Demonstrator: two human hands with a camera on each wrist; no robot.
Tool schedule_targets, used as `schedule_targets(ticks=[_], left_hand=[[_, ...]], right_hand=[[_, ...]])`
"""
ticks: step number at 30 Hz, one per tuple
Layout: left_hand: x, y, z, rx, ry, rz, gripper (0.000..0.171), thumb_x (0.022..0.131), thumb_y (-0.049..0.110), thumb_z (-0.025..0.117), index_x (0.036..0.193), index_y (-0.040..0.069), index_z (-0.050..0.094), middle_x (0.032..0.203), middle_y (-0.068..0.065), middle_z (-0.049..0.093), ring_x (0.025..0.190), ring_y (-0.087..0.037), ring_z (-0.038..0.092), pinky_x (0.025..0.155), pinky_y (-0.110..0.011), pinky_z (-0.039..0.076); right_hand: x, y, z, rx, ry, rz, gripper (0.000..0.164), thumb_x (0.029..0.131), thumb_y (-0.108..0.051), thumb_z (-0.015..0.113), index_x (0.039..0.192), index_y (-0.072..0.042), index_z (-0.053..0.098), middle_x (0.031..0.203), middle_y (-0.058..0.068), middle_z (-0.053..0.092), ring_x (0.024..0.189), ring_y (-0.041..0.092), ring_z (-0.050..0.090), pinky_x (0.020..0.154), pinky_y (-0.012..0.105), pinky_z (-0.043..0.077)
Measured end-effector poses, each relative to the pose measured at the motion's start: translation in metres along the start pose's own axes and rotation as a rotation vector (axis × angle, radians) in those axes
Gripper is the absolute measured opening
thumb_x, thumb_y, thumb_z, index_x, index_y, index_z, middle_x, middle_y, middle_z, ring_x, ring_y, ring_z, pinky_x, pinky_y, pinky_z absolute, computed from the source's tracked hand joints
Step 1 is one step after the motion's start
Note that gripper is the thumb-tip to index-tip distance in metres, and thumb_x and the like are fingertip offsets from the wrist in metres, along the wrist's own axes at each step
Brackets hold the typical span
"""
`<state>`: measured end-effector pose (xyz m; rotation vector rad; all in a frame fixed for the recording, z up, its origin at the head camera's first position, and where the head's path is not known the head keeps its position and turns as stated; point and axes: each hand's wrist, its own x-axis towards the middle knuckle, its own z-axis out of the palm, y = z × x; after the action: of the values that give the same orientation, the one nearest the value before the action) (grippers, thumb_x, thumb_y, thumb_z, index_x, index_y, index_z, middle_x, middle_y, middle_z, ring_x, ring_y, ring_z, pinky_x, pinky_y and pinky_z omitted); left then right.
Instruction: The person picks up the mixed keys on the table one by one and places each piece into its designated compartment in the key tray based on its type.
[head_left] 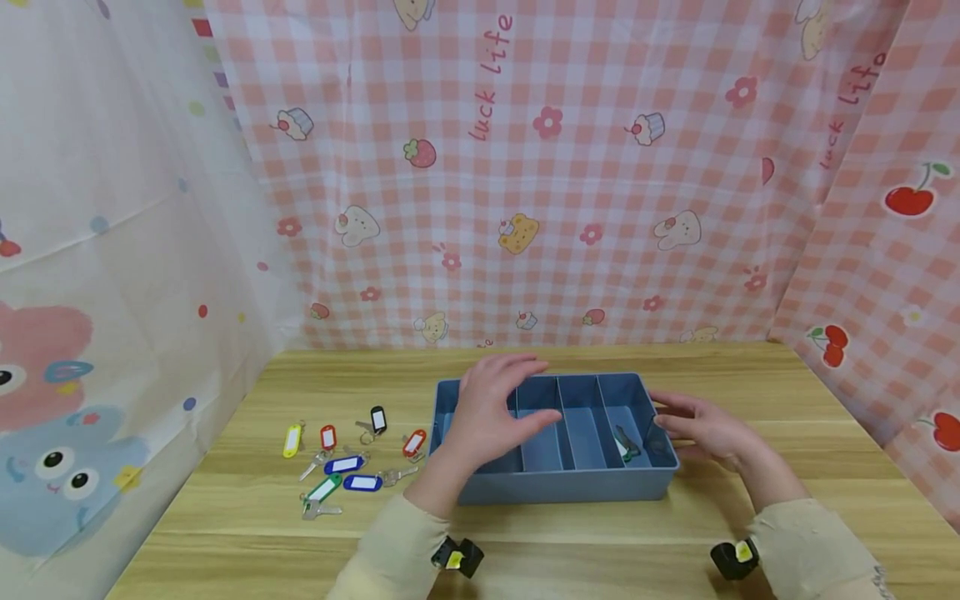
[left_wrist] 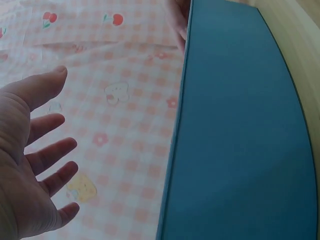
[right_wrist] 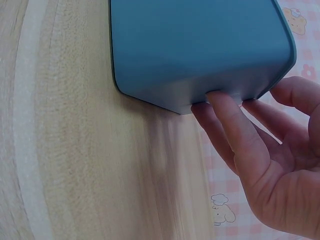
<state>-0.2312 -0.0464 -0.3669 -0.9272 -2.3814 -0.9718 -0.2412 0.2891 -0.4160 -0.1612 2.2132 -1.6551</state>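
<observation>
A blue-grey box [head_left: 566, 487] with several compartments stands on the table. My left hand [head_left: 491, 412] hovers over its left part, thumb and fingers spread apart. In the left wrist view the same hand [left_wrist: 30, 160] holds nothing, beside the box's long side wall [left_wrist: 240, 125]. At the box's right end my right hand [head_left: 708, 429] touches the outer wall with its fingertips. The right wrist view shows these fingers [right_wrist: 235, 125] fairly straight against the end wall. Inside the rightmost compartment lies a small dark and green item with a white part [head_left: 624, 446].
Left of the box, keys with coloured tags lie loosely on the wooden table [head_left: 247, 525]: a yellow tag [head_left: 292, 440], a black tag [head_left: 378, 419], a green tag [head_left: 324, 487], plus red and blue ones. Patterned cloth [head_left: 465, 200] hangs behind and at both sides.
</observation>
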Motion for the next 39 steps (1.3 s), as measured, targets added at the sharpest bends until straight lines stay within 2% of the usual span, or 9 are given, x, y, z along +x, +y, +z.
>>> schedule_targets(ticks=[8, 19, 28, 39], left_hand=[[-0.009, -0.018, -0.012, 0.072, -0.035, 0.015, 0.058, 0.083, 0.037, 0.081, 0.133, 0.016, 0.063, 0.137, -0.005, 0.058, 0.128, -0.027, 0.047, 0.104, -0.059, 0.030], [-0.018, -0.035, -0.030, 0.078, -0.029, -0.009, 0.059, 0.080, 0.035, 0.083, 0.132, 0.013, 0.064, 0.135, -0.008, 0.059, 0.126, -0.030, 0.048, 0.102, -0.059, 0.033], [-0.027, -0.050, -0.052, 0.095, -0.004, -0.095, 0.061, 0.079, 0.034, 0.084, 0.132, 0.011, 0.064, 0.136, -0.009, 0.059, 0.127, -0.033, 0.048, 0.102, -0.062, 0.033], [-0.042, -0.069, -0.075, 0.107, 0.003, -0.148, 0.060, 0.079, 0.032, 0.084, 0.132, 0.011, 0.064, 0.136, -0.010, 0.059, 0.129, -0.034, 0.047, 0.105, -0.059, 0.032]], right_hand=[[-0.001, -0.002, 0.001, 0.008, -0.006, 0.007, 0.067, 0.102, -0.017, 0.056, 0.153, 0.006, 0.019, 0.145, 0.038, 0.035, 0.117, 0.037, 0.057, 0.092, 0.051, 0.051], [-0.001, -0.002, 0.001, -0.013, 0.002, 0.011, 0.066, 0.102, -0.016, 0.056, 0.153, 0.007, 0.020, 0.145, 0.038, 0.035, 0.116, 0.038, 0.057, 0.091, 0.051, 0.051], [-0.002, -0.002, 0.001, -0.028, 0.010, 0.017, 0.066, 0.102, -0.018, 0.056, 0.153, 0.006, 0.021, 0.145, 0.037, 0.035, 0.117, 0.038, 0.056, 0.092, 0.051, 0.051], [-0.002, -0.002, 0.000, -0.028, 0.011, 0.019, 0.066, 0.102, -0.018, 0.056, 0.153, 0.006, 0.022, 0.146, 0.037, 0.035, 0.118, 0.039, 0.056, 0.092, 0.052, 0.051]])
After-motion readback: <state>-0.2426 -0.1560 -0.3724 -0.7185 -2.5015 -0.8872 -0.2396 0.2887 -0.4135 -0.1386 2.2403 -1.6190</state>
